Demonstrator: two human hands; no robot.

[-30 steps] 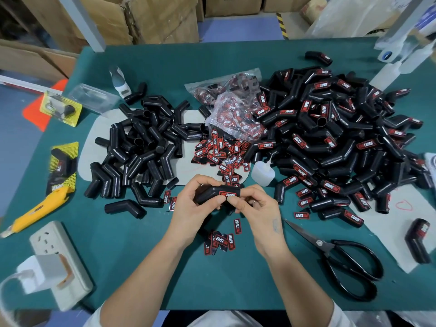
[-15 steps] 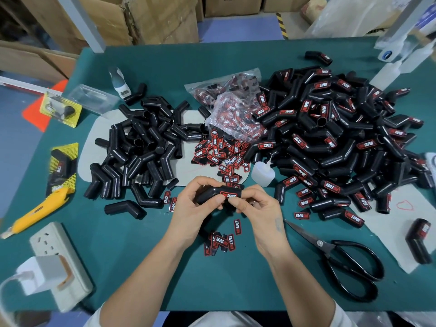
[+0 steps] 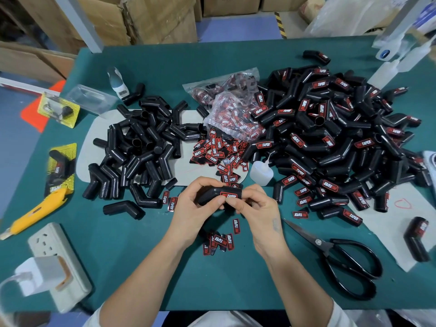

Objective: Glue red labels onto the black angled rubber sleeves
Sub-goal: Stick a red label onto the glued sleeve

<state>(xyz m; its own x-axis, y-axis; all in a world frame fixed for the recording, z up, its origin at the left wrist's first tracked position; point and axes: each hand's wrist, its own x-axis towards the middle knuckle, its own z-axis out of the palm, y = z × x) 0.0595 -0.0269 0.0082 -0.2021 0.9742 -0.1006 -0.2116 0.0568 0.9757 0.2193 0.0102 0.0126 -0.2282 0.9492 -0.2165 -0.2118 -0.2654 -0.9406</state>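
Both hands—left hand [image 3: 191,208] and right hand [image 3: 256,213]—curl around one sleeve [image 3: 212,195], fingertips pinching its label [image 3: 228,196] flat so glue sets, bottle [image 3: 260,172] at one o'clock.

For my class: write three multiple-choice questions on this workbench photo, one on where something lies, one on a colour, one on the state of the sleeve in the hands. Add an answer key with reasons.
1. Where do the scissors lie?
A. right of the hands
B. on the plain sleeves
C. beside the yellow knife

2. What colour is the table top?
A. grey
B. teal green
C. brown

3. The sleeve held by the left hand and right hand:
A. bare
B. carries a red label
C. cut in two

Key: 1 A, they lie by the right forearm. 2 B, teal shows around everything. 3 B, the label faces up between the fingers.
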